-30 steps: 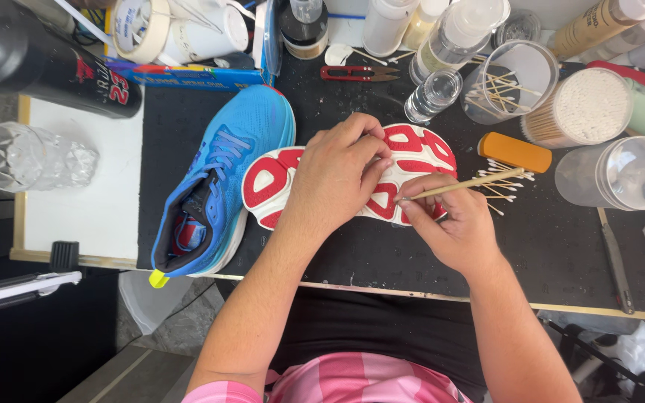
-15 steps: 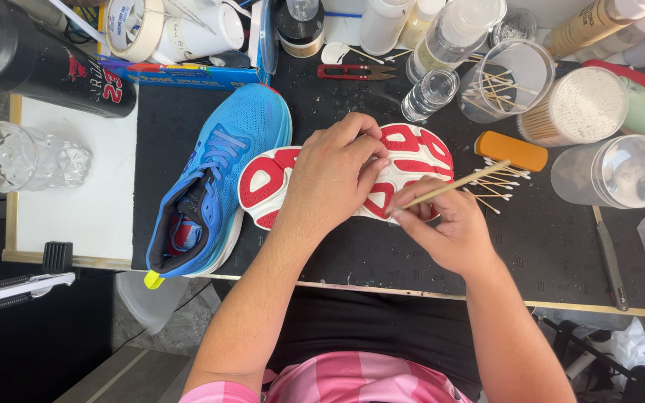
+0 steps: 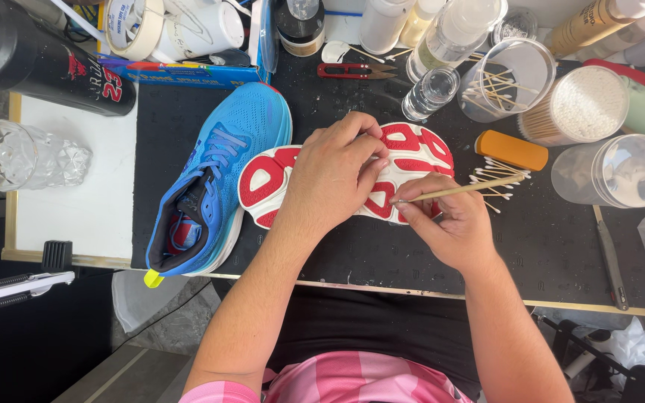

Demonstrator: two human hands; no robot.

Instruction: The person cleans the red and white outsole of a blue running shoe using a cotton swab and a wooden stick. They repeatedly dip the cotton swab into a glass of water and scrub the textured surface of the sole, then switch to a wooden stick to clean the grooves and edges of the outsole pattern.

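Note:
An upturned shoe with a white and red sole (image 3: 410, 153) lies on the black mat (image 3: 546, 239). My left hand (image 3: 335, 175) presses down on the middle of the sole and holds it still. My right hand (image 3: 449, 224) pinches a thin wooden stick (image 3: 466, 188), whose tip touches a groove in the sole near my left fingertips. The matching blue shoe (image 3: 222, 175) sits upright to the left of the upturned one.
Used cotton swabs (image 3: 498, 177) and an orange block (image 3: 511, 151) lie right of the sole. Clear tubs of swabs (image 3: 580, 104), bottles, a small glass (image 3: 431, 93) and red snips (image 3: 356, 72) crowd the back. A black bottle (image 3: 46, 63) and tumbler (image 3: 20, 157) stand left.
The stick in my right hand has tilted from steeper to flatter and its tip has shifted slightly along the sole groove. My left hand and both shoes stay put.

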